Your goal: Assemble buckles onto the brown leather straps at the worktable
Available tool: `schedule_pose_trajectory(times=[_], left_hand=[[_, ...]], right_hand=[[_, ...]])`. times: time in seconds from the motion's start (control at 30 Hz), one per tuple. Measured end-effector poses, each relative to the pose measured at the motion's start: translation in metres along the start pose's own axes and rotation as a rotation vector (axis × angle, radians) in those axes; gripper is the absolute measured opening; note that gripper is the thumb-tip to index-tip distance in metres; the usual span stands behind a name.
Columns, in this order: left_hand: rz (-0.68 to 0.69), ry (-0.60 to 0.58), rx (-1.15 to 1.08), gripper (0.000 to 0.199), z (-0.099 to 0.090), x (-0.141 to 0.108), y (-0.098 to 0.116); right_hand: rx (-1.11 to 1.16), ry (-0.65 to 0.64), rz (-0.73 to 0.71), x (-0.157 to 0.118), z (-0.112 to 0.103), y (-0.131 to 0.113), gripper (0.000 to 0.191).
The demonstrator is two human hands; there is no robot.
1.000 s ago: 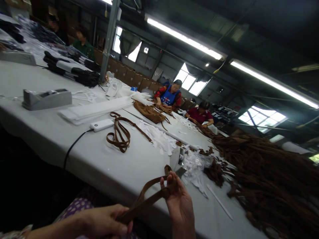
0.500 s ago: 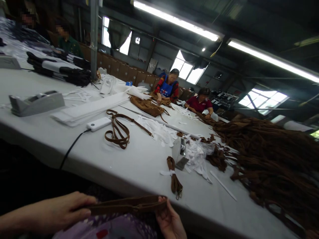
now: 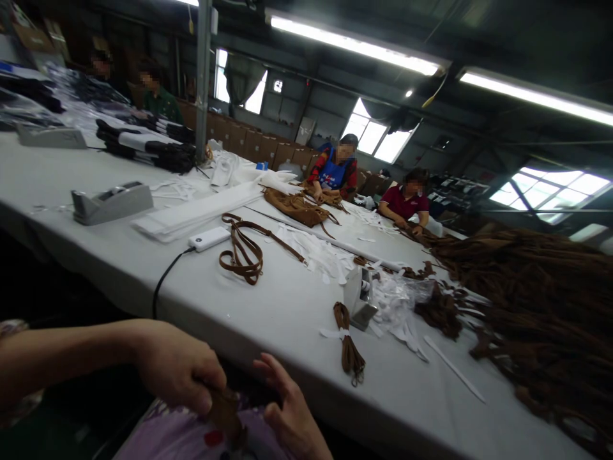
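Observation:
My left hand (image 3: pixel 179 370) is closed around a brown strap (image 3: pixel 226 415), which hangs down over my lap; its lower end is blurred. My right hand (image 3: pixel 292 409) is just right of the strap, fingers spread and apart from it. On the table above my right hand lies a bundled brown strap (image 3: pixel 350 354), folded lengthwise, with a white band round its middle and metal clips at the near end. Farther left, a loose brown strap (image 3: pixel 246 255) is looped on the cloth.
A tape dispenser (image 3: pixel 361 297) stands behind the bundle, and another tape dispenser (image 3: pixel 112 201) is at left. A white corded device (image 3: pixel 209 238) lies near white sheets (image 3: pixel 191 214). Brown straps (image 3: pixel 541 306) heap at right. Co-workers, including a person in a blue apron (image 3: pixel 335 171), sit across the table.
My left hand has moved right and up with the strap, which no longer stretches between both hands. My right hand has let go and opened. The view has swung left.

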State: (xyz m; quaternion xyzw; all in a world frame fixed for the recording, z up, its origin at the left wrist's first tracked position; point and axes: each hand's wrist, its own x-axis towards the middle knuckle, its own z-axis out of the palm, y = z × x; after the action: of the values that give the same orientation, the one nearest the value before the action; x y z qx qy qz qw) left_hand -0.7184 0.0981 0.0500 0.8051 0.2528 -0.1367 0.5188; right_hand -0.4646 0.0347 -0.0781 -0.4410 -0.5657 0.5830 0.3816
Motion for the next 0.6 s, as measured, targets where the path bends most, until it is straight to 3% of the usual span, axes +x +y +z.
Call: schedule_pose_trajectory(times=[0.03,0.1,0.13,0.2,0.27,0.33,0.43,0.6], left_hand=[[0.015,-0.024,-0.001,0.016,-0.004,0.001,0.004],[-0.003,-0.054,-0.026,0.015,-0.013,0.001,0.006],[-0.024,-0.062,-0.065,0.015,-0.017,-0.001,0.004],[-0.063,-0.087,-0.206,0.020,-0.026,-0.009,-0.002],[-0.074,-0.109,-0.345,0.026,-0.034,-0.018,-0.012],[-0.065,-0.125,-0.443,0.027,-0.038,-0.026,-0.025],[-0.064,-0.090,-0.605,0.026,-0.033,-0.024,-0.046],[0.032,-0.055,-0.826,0.034,-0.004,0.012,-0.070]], right_hand=[[-0.011,-0.161,-0.023,0.005,0.007,-0.022,0.096],[-0.041,-0.359,-0.048,0.014,0.021,-0.055,0.104],[-0.062,-0.412,-0.027,0.017,0.027,-0.064,0.096],[-0.099,-0.472,0.108,0.018,0.032,-0.068,0.064],[-0.085,-0.441,0.294,0.015,0.028,-0.058,0.039],[-0.030,-0.315,0.383,0.009,0.021,-0.044,0.036],[0.105,-0.153,0.311,-0.002,0.013,-0.033,0.050],[0.533,-0.102,0.128,-0.011,0.016,-0.049,0.054]])
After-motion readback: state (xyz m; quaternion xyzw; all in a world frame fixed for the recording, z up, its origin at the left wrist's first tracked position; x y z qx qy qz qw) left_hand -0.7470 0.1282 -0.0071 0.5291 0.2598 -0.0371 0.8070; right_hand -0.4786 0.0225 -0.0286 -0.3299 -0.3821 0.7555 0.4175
